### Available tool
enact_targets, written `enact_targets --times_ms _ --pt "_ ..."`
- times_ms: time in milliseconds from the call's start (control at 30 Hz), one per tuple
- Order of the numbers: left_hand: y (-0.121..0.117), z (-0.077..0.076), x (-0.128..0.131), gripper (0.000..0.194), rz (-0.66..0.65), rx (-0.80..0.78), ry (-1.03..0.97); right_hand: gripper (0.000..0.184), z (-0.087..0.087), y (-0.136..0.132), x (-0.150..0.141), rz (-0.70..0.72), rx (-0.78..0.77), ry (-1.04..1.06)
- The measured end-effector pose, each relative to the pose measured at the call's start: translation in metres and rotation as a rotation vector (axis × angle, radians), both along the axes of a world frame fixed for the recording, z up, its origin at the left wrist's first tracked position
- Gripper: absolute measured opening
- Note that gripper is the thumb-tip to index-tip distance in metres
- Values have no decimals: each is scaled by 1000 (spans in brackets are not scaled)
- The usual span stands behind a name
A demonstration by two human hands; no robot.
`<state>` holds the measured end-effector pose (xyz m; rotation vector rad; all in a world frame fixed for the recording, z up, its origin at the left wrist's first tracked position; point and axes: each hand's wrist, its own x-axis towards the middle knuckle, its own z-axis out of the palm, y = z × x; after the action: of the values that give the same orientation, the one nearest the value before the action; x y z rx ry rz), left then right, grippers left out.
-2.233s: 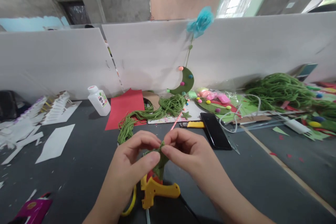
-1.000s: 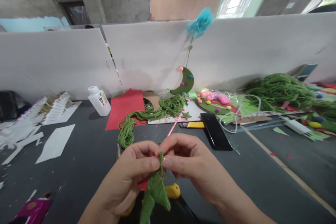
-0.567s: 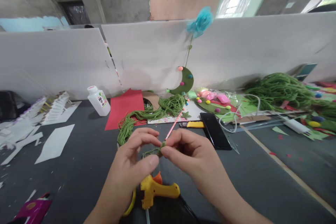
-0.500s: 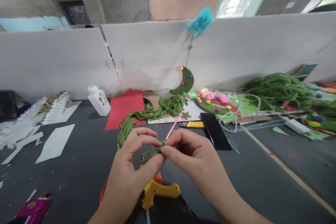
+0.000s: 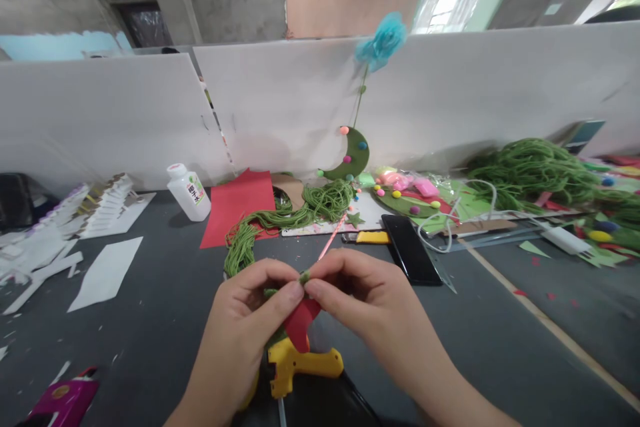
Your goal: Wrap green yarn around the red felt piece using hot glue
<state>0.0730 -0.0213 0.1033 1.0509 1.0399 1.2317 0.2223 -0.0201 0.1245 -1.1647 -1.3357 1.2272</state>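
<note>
My left hand (image 5: 245, 320) and my right hand (image 5: 370, 300) meet above the dark table, thumbs and forefingers pinched together. Between their fingertips is a small green piece (image 5: 305, 277), felt or yarn; the fingers hide most of it. Just below the fingertips shows a red felt piece (image 5: 301, 323); how it joins the green piece is hidden. Under the hands lies a yellow glue gun (image 5: 305, 367). Behind them, a loose bundle of green yarn (image 5: 280, 219) trails toward my left hand. A pink-and-white pencil-like stick (image 5: 331, 237) lies beyond my right fingers.
A yellow utility knife (image 5: 373, 237) and a black phone (image 5: 411, 250) lie beyond my right hand. At the left stand a white bottle (image 5: 189, 193) and a red sheet (image 5: 237, 207). A green crescent (image 5: 355, 155) with pompoms leans on the white partition (image 5: 280, 107).
My fingertips have drawn closer together on the green piece and sunk slightly. The red felt piece now shows below them, where it was mostly hidden.
</note>
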Motion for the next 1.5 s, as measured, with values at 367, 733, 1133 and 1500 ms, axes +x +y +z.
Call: enact_targets --times_ms 367,733,1133,1500 --pt "-4 1 2 7 62 -38 -120 8 4 1 0 38 -7 84" --pt "0 17 -3 22 -83 -299 -374 11 1 10 -5 169 -95 309" --pt "18 5 -18 22 -285 -458 -359 20 -7 16 -13 145 -208 407" --pt "27 -24 -21 18 -459 -433 -492 22 -19 24 -13 296 -268 523"
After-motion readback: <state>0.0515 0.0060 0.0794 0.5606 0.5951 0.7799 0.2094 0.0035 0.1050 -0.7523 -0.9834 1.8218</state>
